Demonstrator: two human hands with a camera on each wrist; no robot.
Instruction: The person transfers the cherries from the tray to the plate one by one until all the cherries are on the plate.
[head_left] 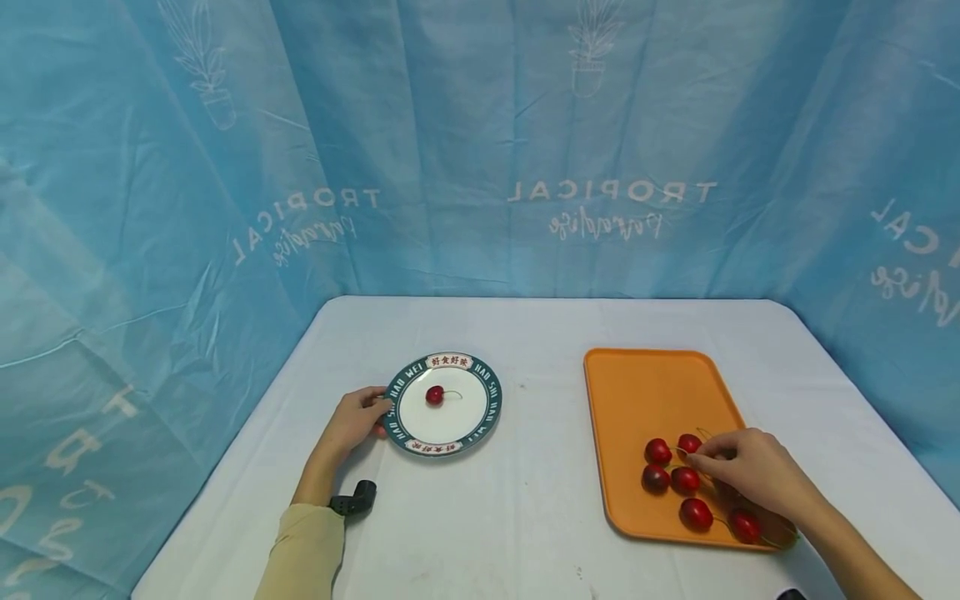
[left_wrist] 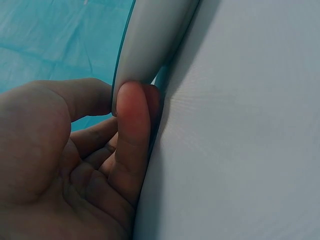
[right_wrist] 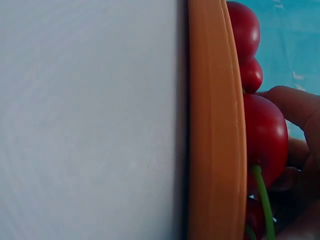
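Note:
My left hand [head_left: 357, 422] holds the near-left rim of a white plate [head_left: 450, 417] with a green lettered border. In the left wrist view the thumb lies on one side of the plate's edge [left_wrist: 150, 45] and a finger on the other. A red cherry [head_left: 434, 396] with a stem lies on the plate. On the right, my right hand [head_left: 753, 468] reaches over an orange tray [head_left: 652, 392], thumb and fingertips together at the stem of a cherry [head_left: 657, 452]. In the right wrist view a large cherry [right_wrist: 267, 135] partly hides the fingers.
Several more cherries lie in the tray's near half, among them a dark cherry [head_left: 656, 478] and a red cherry [head_left: 696, 514]. A white cloth [head_left: 540, 500] covers the table. Blue printed curtains [head_left: 465, 125] hang behind and at both sides.

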